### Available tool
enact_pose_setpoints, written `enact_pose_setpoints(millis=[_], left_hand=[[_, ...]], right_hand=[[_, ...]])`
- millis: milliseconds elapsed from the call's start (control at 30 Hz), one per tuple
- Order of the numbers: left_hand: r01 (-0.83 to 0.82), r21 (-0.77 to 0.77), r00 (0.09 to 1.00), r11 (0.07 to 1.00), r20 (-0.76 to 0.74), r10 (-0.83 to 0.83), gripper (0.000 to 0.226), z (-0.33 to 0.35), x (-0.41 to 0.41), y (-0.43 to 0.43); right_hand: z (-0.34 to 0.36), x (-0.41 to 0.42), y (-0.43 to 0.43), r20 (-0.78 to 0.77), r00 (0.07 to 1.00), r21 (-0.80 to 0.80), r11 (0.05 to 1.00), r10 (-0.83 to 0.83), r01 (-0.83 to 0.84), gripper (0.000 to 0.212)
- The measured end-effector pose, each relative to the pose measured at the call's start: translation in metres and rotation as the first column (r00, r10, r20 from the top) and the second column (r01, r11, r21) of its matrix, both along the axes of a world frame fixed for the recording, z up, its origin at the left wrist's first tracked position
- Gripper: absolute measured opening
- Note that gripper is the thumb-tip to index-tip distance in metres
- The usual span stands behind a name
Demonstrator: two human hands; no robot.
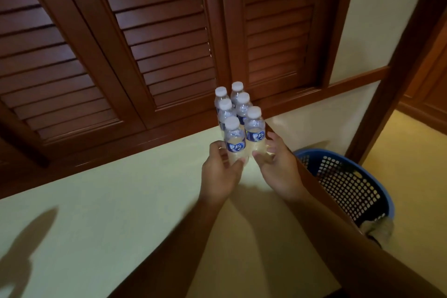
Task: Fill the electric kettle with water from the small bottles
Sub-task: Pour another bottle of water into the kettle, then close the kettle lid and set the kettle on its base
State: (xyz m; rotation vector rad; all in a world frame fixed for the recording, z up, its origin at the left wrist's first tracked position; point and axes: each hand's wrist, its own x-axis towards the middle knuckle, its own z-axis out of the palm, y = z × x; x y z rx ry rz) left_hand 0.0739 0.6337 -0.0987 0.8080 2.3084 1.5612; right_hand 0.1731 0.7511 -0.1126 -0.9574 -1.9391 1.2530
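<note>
Tabletop (96, 201): L hand (221, 172), R hand (278, 169) grip KS bottles (234, 138).

Water bottles (238, 128): clear plastic, the counter's pale tint showing through their lower halves.
Caps (232, 122): plain white on all six.
Labels (235, 145): a blue band with white lettering.
Counter top (121, 201): pale yellow-green, plain, crossed by dark shadows.
Louvred shutters (157, 31): reddish-brown wood, striped by horizontal slats.
Laundry basket (348, 184): bright blue rim, dark wall dotted with a regular grid of small holes.
Wall (382, 19): cream, unpatterned.
Wooden rail (358, 80): the same reddish brown.
Floor (416, 176): warm yellow.
</note>
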Motion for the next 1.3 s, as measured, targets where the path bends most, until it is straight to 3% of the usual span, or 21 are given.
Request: enact_pose_setpoints(millis=[133, 533, 800, 933, 1100, 1300], left_hand=[[-0.021, -0.002, 0.999, 1.000, -0.026, 0.021, 0.045, -0.001, -0.005, 0.011], [-0.041, -0.038, 0.998, 0.998, -0.051, 0.039, 0.045, -0.001, -0.011, 0.020], [-0.035, 0.003, 0.999, 0.999, -0.008, 0.035, 0.049, 0.014, 0.004, -0.004], [-0.035, 0.077, 0.999, 0.996, -0.021, 0.037, 0.039, 0.022, 0.022, -0.055], [-0.050, 0.183, 0.999, 0.982, 0.009, 0.050, 0.040, 0.025, 0.050, -0.138], [-0.228, 0.238, 0.974, 0.944, 0.040, 0.225, 0.045, 0.015, 0.068, -0.241]], right_hand=[[-0.003, -0.006, 0.010, -0.013, 1.000, 0.021, 0.999, 0.027, -0.026, 0.051], [0.002, -0.012, 0.021, -0.033, 0.997, 0.015, 0.998, 0.067, -0.067, 0.042], [0.009, 0.009, 0.007, -0.053, 0.998, -0.095, 0.994, 0.039, -0.044, 0.060], [0.011, 0.031, -0.042, -0.130, 0.991, -0.086, 0.996, 0.017, -0.028, 0.051], [0.012, 0.044, -0.129, -0.149, 0.946, 0.041, 0.958, 0.286, -0.283, 0.042], [0.022, 0.032, -0.221, -0.167, 0.760, 0.106, 0.777, 0.629, -0.620, 0.040]])
